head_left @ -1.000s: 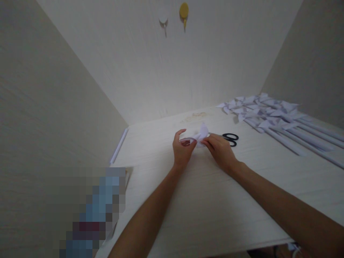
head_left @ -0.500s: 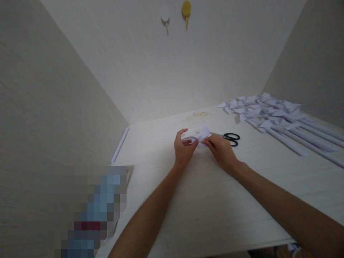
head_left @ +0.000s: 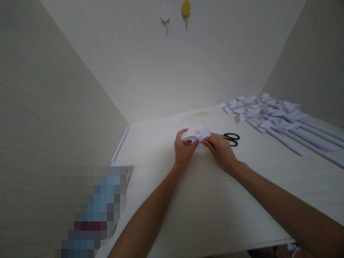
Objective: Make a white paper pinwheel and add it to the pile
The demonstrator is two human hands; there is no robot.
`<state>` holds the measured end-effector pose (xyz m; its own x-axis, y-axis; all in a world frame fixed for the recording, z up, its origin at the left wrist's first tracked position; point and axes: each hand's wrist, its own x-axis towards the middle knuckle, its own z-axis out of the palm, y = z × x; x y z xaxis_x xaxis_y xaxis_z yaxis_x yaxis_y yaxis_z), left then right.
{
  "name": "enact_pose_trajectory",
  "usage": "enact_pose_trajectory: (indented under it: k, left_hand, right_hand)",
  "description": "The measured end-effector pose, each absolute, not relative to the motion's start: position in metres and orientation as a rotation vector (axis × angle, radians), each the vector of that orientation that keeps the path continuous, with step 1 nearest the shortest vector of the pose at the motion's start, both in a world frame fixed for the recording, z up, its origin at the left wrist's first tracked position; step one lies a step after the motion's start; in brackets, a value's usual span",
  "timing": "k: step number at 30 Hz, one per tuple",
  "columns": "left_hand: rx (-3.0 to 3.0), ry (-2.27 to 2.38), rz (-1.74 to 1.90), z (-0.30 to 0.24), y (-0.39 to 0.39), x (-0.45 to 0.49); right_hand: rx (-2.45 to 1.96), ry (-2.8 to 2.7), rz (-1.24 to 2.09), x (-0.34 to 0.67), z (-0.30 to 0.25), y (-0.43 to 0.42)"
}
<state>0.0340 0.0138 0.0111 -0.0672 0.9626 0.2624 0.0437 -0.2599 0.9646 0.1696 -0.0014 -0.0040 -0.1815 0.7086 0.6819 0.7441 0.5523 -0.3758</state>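
Note:
A small folded white paper piece point(head_left: 202, 133) is held just above the pale table point(head_left: 204, 200), near its middle. My left hand point(head_left: 184, 148) pinches the paper's left side between thumb and fingers. My right hand point(head_left: 220, 150) grips its right side with the fingertips. Both hands meet at the paper. Just right of my right hand, black-handled scissors point(head_left: 230, 139) lie flat on the table.
Several white paper pinwheels on long rolled sticks point(head_left: 271, 118) lie in a heap at the back right. A white rolled stick point(head_left: 119, 145) lies along the left wall. Two hooks, white point(head_left: 165, 15) and yellow point(head_left: 185, 10), hang on the back wall. A blurred patch sits at the lower left.
Both hands stay on the paper with only small finger shifts. The view has tilted slightly.

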Motion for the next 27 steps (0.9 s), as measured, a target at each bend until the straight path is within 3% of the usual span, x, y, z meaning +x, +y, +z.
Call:
enact_pose_trajectory:
  k: [10,27]
  left_hand:
    - [1.382,1.155,1.441,0.013,0.0128,0.0348]
    - [1.252,1.32,1.408,0.0089,0.0192,0.0333]
  right_hand:
    - [-1.066,-1.865,-0.141,0.1676,-0.0038,-0.0021]
    - [-1.063,-1.754,0.02,0.165,0.0009,-0.0017]
